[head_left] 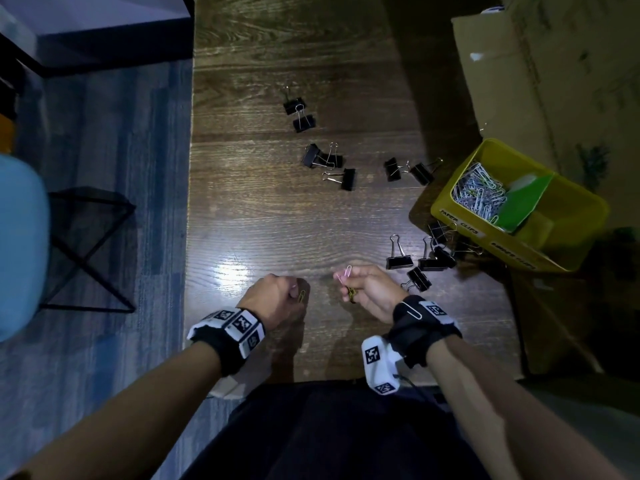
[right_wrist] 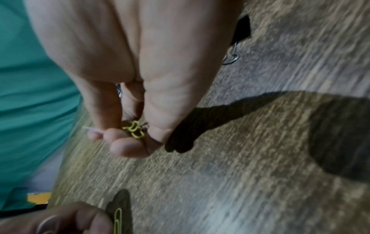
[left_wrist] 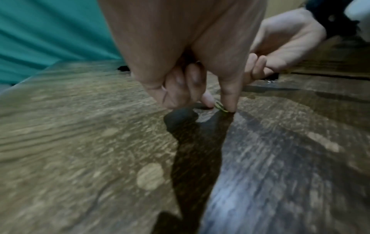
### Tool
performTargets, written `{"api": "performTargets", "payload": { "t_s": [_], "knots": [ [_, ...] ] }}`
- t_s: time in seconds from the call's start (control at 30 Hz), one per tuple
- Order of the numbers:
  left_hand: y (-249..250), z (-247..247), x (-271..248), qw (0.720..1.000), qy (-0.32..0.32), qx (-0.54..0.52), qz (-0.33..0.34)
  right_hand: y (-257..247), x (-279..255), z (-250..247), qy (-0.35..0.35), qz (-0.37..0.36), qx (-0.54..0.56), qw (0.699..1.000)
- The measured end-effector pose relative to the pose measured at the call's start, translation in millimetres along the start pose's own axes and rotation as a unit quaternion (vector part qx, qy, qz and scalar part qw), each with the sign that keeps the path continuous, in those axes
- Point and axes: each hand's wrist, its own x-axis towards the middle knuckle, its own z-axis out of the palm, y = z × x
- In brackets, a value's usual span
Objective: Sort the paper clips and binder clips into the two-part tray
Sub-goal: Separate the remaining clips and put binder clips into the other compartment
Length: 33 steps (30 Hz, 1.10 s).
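Yellow-green paper clip (left_wrist: 221,107) lies flat on the counter (head_left: 263,209) near its near edge, pinched at the left hand's (head_left: 273,299) fingertips (left_wrist: 230,101), long axis running toward the far edge. The right hand (head_left: 367,292), just beside it, curls round several gathered paper clips (right_wrist: 133,129). Their yellow tray (head_left: 585,216) sits at the right edge, nearer the right hand, with black binder clips (head_left: 420,259) between.

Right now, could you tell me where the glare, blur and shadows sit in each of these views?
Head view: dim overall, a bright glare patch on the table beyond the left hand; the edges bow from the wide lens. Left wrist view: the wood is streaked with blur, and a dark shadow runs from the fingertips. Right wrist view: blurred too, with the right hand casting a hard shadow.
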Motion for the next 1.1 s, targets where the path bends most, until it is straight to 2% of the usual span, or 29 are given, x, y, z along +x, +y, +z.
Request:
{"api": "performTargets", "payload": {
  "t_s": [0.17, 0.3, 0.37, 0.43, 0.5, 0.53, 0.6, 0.63, 0.67, 0.73, 0.77, 0.87, 0.9, 0.93, 1.0, 1.1],
  "knots": [
    [14, 4, -7, 0.998, 0.001, 0.068, 0.0, -2, -1, -1, -0.009, 0.044, 0.011, 0.999],
    [25, 5, -6, 0.998, -0.012, 0.068, -0.004, -3, -4, -4, -0.009, 0.066, -0.119, 0.991],
    [31, 3, -5, 0.998, -0.031, 0.045, -0.026, -4, -7, -7, -0.016, 0.073, -0.183, 0.98],
    [35, 0, 1, 0.998, -0.054, 0.01, -0.038, -6, -11, -13, -0.017, 0.069, -0.201, 0.977],
    [46, -8, 9, 0.989, -0.078, -0.11, -0.062, -10, -17, -22, -0.011, 0.061, -0.169, 0.984],
    [55, -13, 14, 0.971, -0.091, -0.207, -0.082, -14, -20, -28, -0.008, 0.054, -0.149, 0.987],
    [79, -25, 28, 0.899, -0.116, -0.405, -0.123, -28, -28, -40, -0.002, 0.015, -0.097, 0.995],
    [91, -33, 36, 0.863, -0.125, -0.473, -0.127, -39, -34, -46, 0.003, -0.014, -0.065, 0.998],
    [106, -43, 44, 0.84, -0.137, -0.512, -0.117, -50, -41, -52, 0.014, -0.046, -0.04, 0.998],
    [138, -65, 62, 0.822, -0.163, -0.541, -0.07, -77, -54, -66, 0.061, -0.106, -0.027, 0.992],
    [156, -74, 71, 0.819, -0.171, -0.547, -0.043, -90, -59, -74, 0.107, -0.133, -0.038, 0.985],
    [214, -94, 98, 0.829, -0.153, -0.538, -0.003, -124, -59, -102, 0.3, -0.195, -0.067, 0.931],
    [234, -96, 106, 0.835, -0.142, -0.532, -0.001, -131, -53, -112, 0.344, -0.199, -0.069, 0.915],
    [254, -97, 112, 0.838, -0.129, -0.53, 0.003, -139, -52, -118, 0.363, -0.195, -0.062, 0.909],
    [286, -96, 122, 0.851, -0.094, -0.516, 0.018, -148, -41, -130, 0.363, -0.172, -0.039, 0.915],
    [308, -90, 137, 0.897, -0.034, -0.437, 0.052, -155, -43, -133, 0.345, -0.167, -0.06, 0.922]
  ]
}}
